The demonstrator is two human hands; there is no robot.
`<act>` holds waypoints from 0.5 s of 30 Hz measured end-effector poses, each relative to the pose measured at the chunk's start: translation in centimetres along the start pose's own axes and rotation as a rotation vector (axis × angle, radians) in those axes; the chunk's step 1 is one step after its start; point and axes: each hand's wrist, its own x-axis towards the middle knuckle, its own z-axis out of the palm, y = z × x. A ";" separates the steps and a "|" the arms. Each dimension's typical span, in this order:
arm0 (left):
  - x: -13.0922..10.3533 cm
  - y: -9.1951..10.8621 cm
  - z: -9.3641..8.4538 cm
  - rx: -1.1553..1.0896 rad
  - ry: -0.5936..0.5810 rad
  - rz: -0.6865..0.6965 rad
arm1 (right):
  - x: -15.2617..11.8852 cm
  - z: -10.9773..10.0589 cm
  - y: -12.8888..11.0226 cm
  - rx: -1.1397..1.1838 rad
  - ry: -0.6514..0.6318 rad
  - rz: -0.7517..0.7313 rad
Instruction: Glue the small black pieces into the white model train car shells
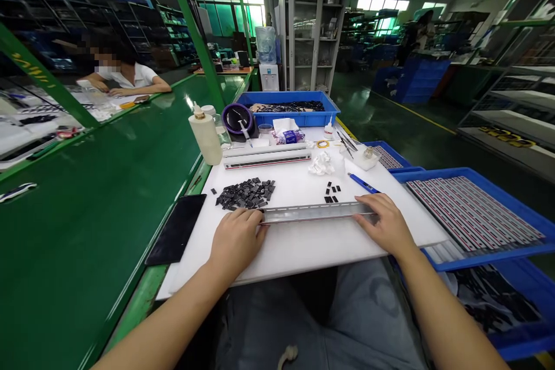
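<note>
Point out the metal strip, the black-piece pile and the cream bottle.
Metal strip (310,214), head view: middle of its length.
Black-piece pile (246,192), head view: its centre.
Cream bottle (206,140), head view: its body.

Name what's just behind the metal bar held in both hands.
Just behind the metal bar, a heap of small black pieces lies at left, a few loose ones at right. Whatever the bar itself covers cannot be seen.

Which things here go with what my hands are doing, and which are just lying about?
Likely in use:
- metal strip, between your left hand and right hand
- black pile of small pieces
- loose black pieces beyond the strip

Probably just lying about:
- crumpled white tissue
- cream bottle
- flat black item at left
- water dispenser
</note>
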 end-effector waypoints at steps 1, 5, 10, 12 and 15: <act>0.0 0.1 0.0 0.005 -0.008 -0.002 | 0.0 0.0 0.0 0.005 -0.001 0.003; 0.0 0.3 -0.6 0.007 -0.085 -0.026 | 0.1 0.0 0.0 0.023 -0.011 0.014; -0.3 -0.2 -2.5 -0.029 -0.093 0.001 | 0.1 0.1 0.0 0.071 -0.059 0.048; 0.3 0.4 -3.1 -0.036 -0.032 0.051 | 0.2 0.0 0.0 0.116 -0.070 0.079; 2.3 3.3 -2.8 -0.098 0.007 0.168 | 0.3 -0.5 0.1 0.200 -0.074 0.108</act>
